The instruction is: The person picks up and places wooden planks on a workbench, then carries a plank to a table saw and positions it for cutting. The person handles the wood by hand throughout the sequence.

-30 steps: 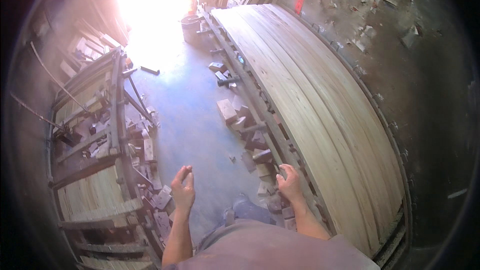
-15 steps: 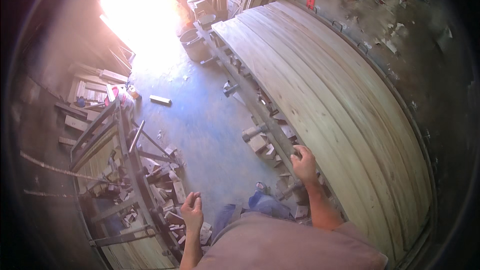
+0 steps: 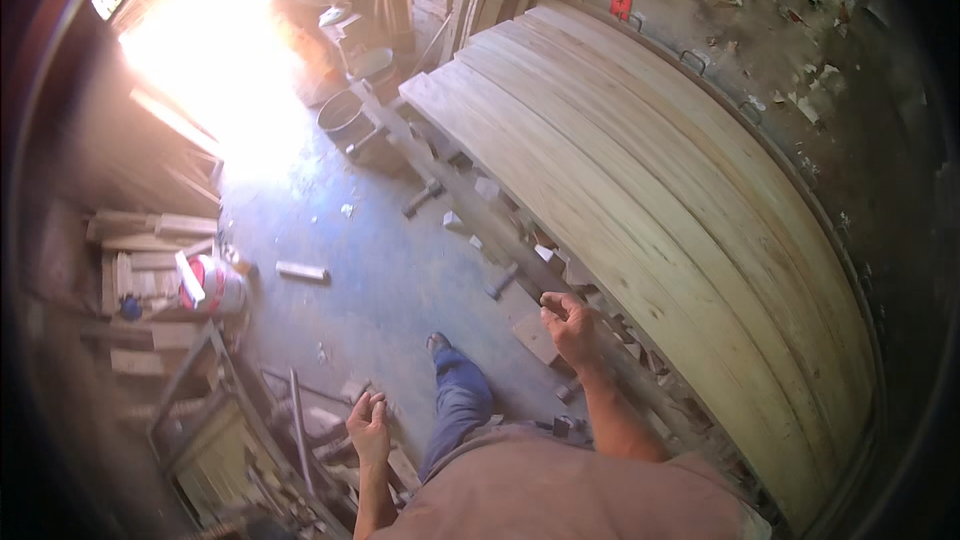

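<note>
Head view: both bare hands are raised in front of the torso, and the scene has shifted since the previous frame. The right hand (image 3: 572,332) appears above the long rail (image 3: 412,147) beside the wooden boards (image 3: 640,210); half a second earlier it overlapped the rail closer to the board edge. Its fingers are curled, with a narrow gap to the thumb; contact with the rail cannot be determined. The left hand (image 3: 369,427) is level with the lower-left rack (image 3: 181,380), its fingers bent close to the thumb with a slight gap. The boards lie flat, side by side, along the right of the aisle, near the right hand. One trouser leg (image 3: 460,395), blue, now extends forward across the floor (image 3: 360,230), with the foot (image 3: 437,342) farther ahead of the torso than before. The wood block (image 3: 302,271) on the floor appears lower in the frame than before. The white-and-red pail (image 3: 220,290) at left, previously indistinct, is now clearly visible beside stacked timber (image 3: 150,275). Less of the rack is in view, as it has moved toward the lower edge.
</note>
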{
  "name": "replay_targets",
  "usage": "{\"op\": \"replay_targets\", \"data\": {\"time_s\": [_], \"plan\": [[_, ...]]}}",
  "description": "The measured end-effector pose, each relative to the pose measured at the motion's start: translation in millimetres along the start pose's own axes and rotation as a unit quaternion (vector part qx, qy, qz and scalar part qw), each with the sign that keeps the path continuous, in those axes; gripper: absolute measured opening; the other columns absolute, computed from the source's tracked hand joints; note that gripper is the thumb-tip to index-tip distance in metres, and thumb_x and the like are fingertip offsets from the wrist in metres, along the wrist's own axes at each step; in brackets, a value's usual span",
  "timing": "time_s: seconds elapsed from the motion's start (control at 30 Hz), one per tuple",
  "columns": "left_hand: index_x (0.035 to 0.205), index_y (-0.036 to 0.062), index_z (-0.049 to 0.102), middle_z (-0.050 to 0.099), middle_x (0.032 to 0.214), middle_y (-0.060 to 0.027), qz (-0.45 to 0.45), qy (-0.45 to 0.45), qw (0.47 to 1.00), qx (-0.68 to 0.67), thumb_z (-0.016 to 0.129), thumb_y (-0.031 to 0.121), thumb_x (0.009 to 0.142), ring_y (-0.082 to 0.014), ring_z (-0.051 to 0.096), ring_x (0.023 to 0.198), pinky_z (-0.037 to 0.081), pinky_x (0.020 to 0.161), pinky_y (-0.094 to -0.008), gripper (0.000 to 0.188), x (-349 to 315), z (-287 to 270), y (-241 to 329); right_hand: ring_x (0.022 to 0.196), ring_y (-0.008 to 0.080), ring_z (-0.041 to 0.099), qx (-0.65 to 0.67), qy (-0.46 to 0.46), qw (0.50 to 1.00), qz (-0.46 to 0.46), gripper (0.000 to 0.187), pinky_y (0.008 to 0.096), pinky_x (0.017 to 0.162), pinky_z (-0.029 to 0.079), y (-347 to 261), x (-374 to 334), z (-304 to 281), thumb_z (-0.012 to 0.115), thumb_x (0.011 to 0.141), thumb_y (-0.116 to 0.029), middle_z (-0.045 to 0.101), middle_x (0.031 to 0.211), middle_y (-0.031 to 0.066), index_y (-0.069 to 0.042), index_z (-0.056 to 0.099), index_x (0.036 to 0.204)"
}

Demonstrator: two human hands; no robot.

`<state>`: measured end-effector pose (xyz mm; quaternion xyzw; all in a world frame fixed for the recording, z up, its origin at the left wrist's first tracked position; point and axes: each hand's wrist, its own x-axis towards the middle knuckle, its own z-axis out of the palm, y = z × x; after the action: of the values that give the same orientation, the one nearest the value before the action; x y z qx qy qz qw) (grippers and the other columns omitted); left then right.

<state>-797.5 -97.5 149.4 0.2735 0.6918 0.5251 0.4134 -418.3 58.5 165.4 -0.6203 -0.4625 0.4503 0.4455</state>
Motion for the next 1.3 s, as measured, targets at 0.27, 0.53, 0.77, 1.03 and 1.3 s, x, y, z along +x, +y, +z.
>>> {"op": "replay_targets", "data": {"time_s": [0.27, 0.53, 0.77, 1.03, 1.3], "plan": [[0.123, -0.0111, 0.061, 0.073, 0.11, -0.0129, 0.134, -0.092, 0.976, 0.144, 0.061, 0.006, 0.098, -0.0169, 0.068, 0.1, 0.052, 0.089, -0.0294, 0.03, 295, 3, 156, 0.106, 0.0191, 0.067, 0.088, -0.007, 0.993, 0.08, 0.034, 0.0307, 0.094, 0.052, -80, 138, 169, 0.062, 0.091, -0.006, 0.07, 0.114, 0.0144, 0.007, 0.063, 0.123], [0.135, -0.0102, 0.052, 0.07, 0.122, -0.0194, 0.204, -0.223, 0.952, 0.049, 0.063, 0.002, 0.098, -0.024, 0.066, 0.114, 0.049, 0.103, -0.0342, 0.04, 501, 126, 274, 0.104, 0.0193, 0.068, 0.112, 0.022, 0.989, 0.094, 0.035, 0.0308, 0.094, 0.053, -107, 280, 294, 0.062, 0.091, -0.005, 0.07, 0.114, 0.0154, 0.008, 0.062, 0.124], [0.136, -0.0149, 0.049, 0.07, 0.118, -0.0211, 0.08, -0.18, 0.979, 0.062, 0.065, 0.006, 0.097, -0.0249, 0.068, 0.108, 0.051, 0.099, -0.0355, 0.047, 662, 74, 292, 0.101, 0.0186, 0.069, 0.162, 0.056, 0.978, 0.119, 0.033, 0.0306, 0.091, 0.055, -107, 433, 404, 0.063, 0.091, -0.006, 0.072, 0.109, 0.0146, 0.008, 0.064, 0.121], [0.139, -0.0155, 0.046, 0.071, 0.115, -0.0211, -0.025, -0.181, 0.98, 0.076, 0.072, 0.016, 0.093, -0.0269, 0.071, 0.101, 0.053, 0.093, -0.0367, 0.062, 837, 79, 331, 0.101, 0.0201, 0.07, 0.182, 0.138, 0.97, 0.083, 0.031, 0.0313, 0.088, 0.056, -165, 584, 481, 0.063, 0.092, -0.007, 0.073, 0.109, 0.0152, 0.006, 0.065, 0.12], [0.129, -0.0171, 0.056, 0.072, 0.105, -0.0174, -0.036, -0.352, 0.921, 0.164, 0.072, 0.026, 0.089, -0.0215, 0.069, 0.093, 0.051, 0.082, -0.0331, 0.061, 1064, 167, 360, 0.102, 0.0211, 0.07, 0.205, 0.357, 0.899, 0.15, 0.038, 0.0311, 0.09, 0.055, -143, 637, 536, 0.065, 0.091, -0.004, 0.071, 0.116, 0.0184, 0.007, 0.06, 0.127]]}}
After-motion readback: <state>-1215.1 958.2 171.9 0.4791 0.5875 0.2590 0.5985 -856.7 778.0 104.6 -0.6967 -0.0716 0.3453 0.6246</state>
